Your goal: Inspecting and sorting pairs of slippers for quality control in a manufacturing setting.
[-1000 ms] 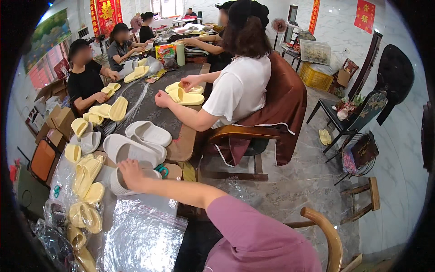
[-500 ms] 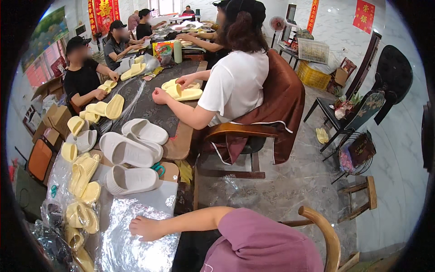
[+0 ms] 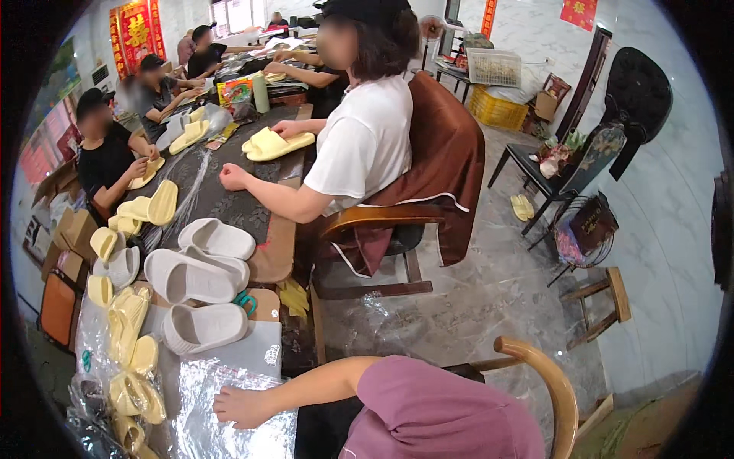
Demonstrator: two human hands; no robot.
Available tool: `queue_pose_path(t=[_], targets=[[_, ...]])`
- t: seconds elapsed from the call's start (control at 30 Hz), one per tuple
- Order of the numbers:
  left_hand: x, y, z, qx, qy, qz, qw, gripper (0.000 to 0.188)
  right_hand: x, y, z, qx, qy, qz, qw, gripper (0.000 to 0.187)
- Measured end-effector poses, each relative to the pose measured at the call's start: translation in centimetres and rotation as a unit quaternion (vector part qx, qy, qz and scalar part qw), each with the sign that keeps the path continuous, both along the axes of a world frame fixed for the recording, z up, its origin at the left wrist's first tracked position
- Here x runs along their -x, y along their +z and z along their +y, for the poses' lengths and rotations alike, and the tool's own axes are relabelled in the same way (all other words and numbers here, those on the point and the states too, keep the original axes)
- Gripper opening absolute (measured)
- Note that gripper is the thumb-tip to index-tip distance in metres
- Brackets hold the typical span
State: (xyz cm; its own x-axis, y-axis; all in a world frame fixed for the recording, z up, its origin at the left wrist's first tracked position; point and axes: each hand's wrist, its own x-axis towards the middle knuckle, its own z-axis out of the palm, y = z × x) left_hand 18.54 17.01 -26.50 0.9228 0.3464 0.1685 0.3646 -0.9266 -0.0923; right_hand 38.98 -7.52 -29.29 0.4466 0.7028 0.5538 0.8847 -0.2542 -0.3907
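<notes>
My right hand [image 3: 246, 405] lies on a stack of clear, shiny plastic bags [image 3: 218, 436] on the table, fingers loosely extended and palm down, holding nothing. My left hand is out of view. Beyond the bags sit several large grey slide slippers [image 3: 205, 329], one resting partly on another. Along the left edge runs a row of pale yellow slippers [image 3: 126, 325], some in clear plastic wrap. Teal scissor handles [image 3: 246, 302] show beside the nearest grey slipper.
Beside me a person in white [image 3: 367, 145] handles a yellow slipper [image 3: 277, 144]. Across the table a person in black [image 3: 107, 153] works on another. A brown-draped chair [image 3: 451, 168], wooden stool [image 3: 596, 306] and curved chair rail [image 3: 554, 382] stand on the right.
My view has swung, so most of the scene sits further left. My right hand stays on the bags. The person in white has raised their head, and the yellow slipper's position has altered.
</notes>
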Motion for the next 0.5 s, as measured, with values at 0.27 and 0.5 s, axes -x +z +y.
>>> queue_pose_path(t=[0.27,0.5], targets=[[0.2,-0.2,-0.2,-0.020,-0.021,-0.033,0.999,0.055,0.1,0.0,-0.2,-0.014,0.006,-0.011,1.000,0.033],[0.3,-0.9,0.8,0.000,-0.022,-0.007,1.000,0.057,0.2,0.2,-0.2,0.002,0.014,0.013,1.000,0.033]])
